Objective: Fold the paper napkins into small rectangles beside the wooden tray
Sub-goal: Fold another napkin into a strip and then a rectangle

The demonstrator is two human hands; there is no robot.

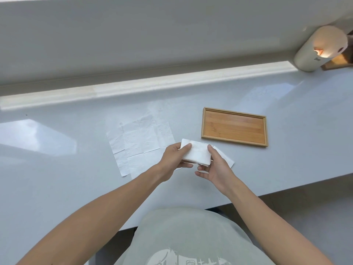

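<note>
A folded white napkin is held just above the grey counter. My left hand pinches its left end, thumb on top. My right hand grips its right end, fingers underneath. Another white napkin lies flat on the counter under my right hand, partly hidden. Several unfolded napkins lie spread out to the left. The wooden tray, with nothing in it, sits to the upper right of the hands.
A raised white ledge runs along the back of the counter. A cream cylindrical container stands at the far right by a wooden object. The counter's front edge slants across near my body.
</note>
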